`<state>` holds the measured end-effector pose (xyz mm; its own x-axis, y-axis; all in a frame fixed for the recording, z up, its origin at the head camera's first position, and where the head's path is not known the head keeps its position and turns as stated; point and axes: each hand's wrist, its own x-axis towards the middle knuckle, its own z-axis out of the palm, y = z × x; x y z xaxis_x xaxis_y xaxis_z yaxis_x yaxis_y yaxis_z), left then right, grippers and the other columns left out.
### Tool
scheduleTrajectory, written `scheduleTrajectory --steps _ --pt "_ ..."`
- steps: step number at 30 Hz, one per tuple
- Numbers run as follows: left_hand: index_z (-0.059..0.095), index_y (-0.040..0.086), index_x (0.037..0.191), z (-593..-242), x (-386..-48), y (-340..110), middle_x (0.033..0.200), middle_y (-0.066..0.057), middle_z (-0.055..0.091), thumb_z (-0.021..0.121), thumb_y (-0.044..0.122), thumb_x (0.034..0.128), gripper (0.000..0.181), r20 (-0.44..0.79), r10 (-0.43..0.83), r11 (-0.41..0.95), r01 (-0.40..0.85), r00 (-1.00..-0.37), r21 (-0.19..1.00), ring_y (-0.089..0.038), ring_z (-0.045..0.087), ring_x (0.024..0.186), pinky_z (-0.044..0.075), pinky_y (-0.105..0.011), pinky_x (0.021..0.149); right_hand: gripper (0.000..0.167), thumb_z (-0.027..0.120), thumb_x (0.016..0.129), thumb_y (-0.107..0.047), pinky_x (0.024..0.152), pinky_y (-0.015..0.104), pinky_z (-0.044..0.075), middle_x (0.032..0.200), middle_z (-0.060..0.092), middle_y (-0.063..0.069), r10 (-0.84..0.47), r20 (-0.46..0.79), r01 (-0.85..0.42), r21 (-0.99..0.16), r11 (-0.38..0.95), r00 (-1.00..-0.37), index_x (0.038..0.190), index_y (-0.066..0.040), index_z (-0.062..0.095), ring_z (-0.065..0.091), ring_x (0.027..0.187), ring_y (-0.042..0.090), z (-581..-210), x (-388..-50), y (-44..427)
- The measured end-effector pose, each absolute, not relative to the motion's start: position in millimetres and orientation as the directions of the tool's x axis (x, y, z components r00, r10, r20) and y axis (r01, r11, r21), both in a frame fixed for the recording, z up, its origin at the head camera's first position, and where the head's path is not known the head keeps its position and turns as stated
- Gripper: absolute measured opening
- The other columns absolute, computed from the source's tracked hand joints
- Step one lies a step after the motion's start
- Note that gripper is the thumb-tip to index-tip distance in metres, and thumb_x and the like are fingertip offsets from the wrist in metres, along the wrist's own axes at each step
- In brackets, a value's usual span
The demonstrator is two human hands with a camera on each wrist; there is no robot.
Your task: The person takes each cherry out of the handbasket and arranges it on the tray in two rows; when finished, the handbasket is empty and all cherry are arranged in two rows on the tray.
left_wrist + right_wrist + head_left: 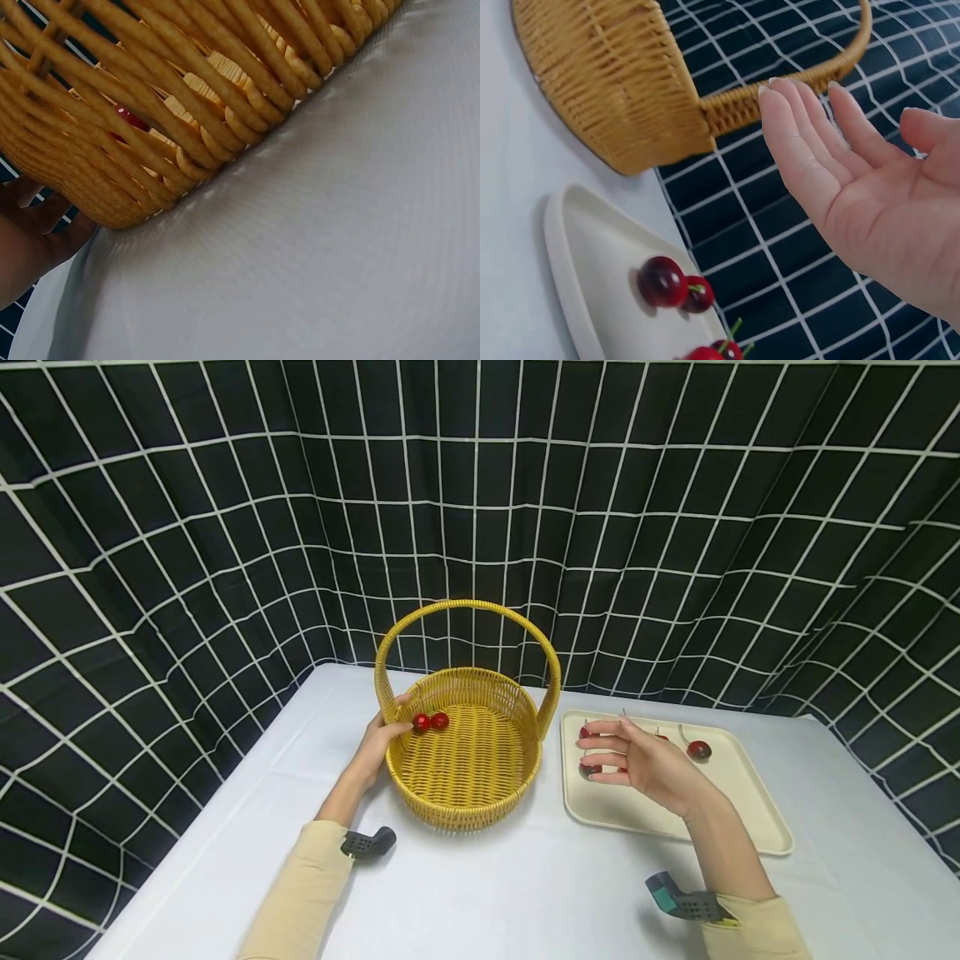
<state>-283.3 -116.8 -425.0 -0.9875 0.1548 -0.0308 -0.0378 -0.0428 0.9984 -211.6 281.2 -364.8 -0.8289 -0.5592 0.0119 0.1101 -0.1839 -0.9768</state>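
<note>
A yellow woven basket (463, 817) with a tall arched handle stands mid-table. Two red cherries (439, 721) lie inside it, at the left. My left hand (372, 747) grips the basket's left rim, thumb over the inside and fingers along the outer wall; in the left wrist view the fingers touch the wicker (225, 90). Above a cream tray (652, 827) at the right hovers my right hand (656, 766), fingers loosely extended, palm bare in the right wrist view. Several dark red cherries (662, 281) with stems are on the tray, some partly hidden behind that hand.
White cloth (480, 893) covers the table. A black curtain with a white grid (495, 527) hangs behind and along both sides. The tray's raised edge (559, 255) runs close to the basket's right side. A dark wrist device (686, 902) sits on each forearm.
</note>
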Motion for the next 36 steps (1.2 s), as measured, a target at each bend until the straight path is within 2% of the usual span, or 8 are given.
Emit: scheduleTrajectory --steps 6,11,14,20,28,36 --pt "0.032 0.009 0.147 -421 -280 -117 0.154 -0.014 0.024 0.048 0.003 0.0922 0.058 -0.021 0.151 -0.038 -0.027 -0.988 0.999 -0.03 0.02 0.14 0.013 -0.046 0.113 0.039 0.024 0.106 -0.028 0.09 0.041 0.049 0.123 0.058 0.011 -0.585 -0.018 0.111 -0.986 -0.123 -0.811 0.126 -0.013 0.055 0.059 0.108 0.025 -362 -213 264" --pt "0.032 0.008 0.148 -420 -280 -117 0.154 -0.014 0.024 0.047 0.002 0.0924 0.058 -0.018 0.151 -0.035 -0.023 -0.988 0.999 -0.03 0.02 0.14 0.014 -0.046 0.112 0.04 0.023 0.106 -0.027 0.09 0.043 0.049 0.125 0.055 0.016 -0.645 -0.005 0.106 -0.987 -0.118 -0.764 0.127 -0.013 0.055 0.058 0.109 0.028 -357 -216 251" --pt "0.031 0.007 0.148 -422 -281 -118 0.154 -0.014 0.023 0.047 0.002 0.0923 0.058 -0.02 0.151 -0.035 -0.026 -0.988 0.999 -0.031 0.019 0.141 0.013 -0.047 0.112 0.041 0.023 0.106 -0.028 0.089 0.044 0.049 0.124 0.054 0.019 -0.653 -0.017 0.117 -0.987 -0.11 -0.757 0.126 -0.011 0.055 0.058 0.109 0.03 -354 -218 241" --pt "0.035 0.013 0.147 -441 -296 -120 0.154 -0.011 0.025 0.05 0.003 0.0912 0.058 -0.025 0.143 -0.069 -0.036 -0.989 0.997 -0.029 0.021 0.14 0.013 -0.046 0.113 0.041 0.026 0.105 -0.03 0.089 0.046 0.049 0.119 0.057 0.017 -0.633 -0.062 0.144 -0.986 -0.078 -0.771 0.126 -0.005 0.052 0.059 0.106 0.029 -351 -221 221" --pt "0.037 0.015 0.145 -451 -301 -119 0.153 -0.01 0.028 0.05 0.006 0.0896 0.058 0.014 0.128 -0.062 0.006 -0.992 0.998 -0.028 0.023 0.139 0.014 -0.047 0.112 0.045 0.026 0.105 -0.035 0.086 0.041 0.051 0.113 0.058 0.014 -0.568 -0.122 0.189 -0.98 -0.061 -0.814 0.126 -0.003 0.048 0.06 0.102 0.028 -350 -234 193" --pt "0.038 0.016 0.145 -449 -301 -119 0.154 -0.008 0.026 0.051 0.006 0.09 0.057 0.003 0.13 -0.056 -0.004 -0.991 0.998 -0.027 0.021 0.14 0.011 -0.048 0.112 0.058 0.024 0.105 -0.04 0.09 0.042 0.049 0.122 0.052 0.018 -0.492 -0.207 0.253 -0.967 -0.028 -0.845 0.142 0.005 0.033 0.053 0.112 0.034 -354 -251 173"
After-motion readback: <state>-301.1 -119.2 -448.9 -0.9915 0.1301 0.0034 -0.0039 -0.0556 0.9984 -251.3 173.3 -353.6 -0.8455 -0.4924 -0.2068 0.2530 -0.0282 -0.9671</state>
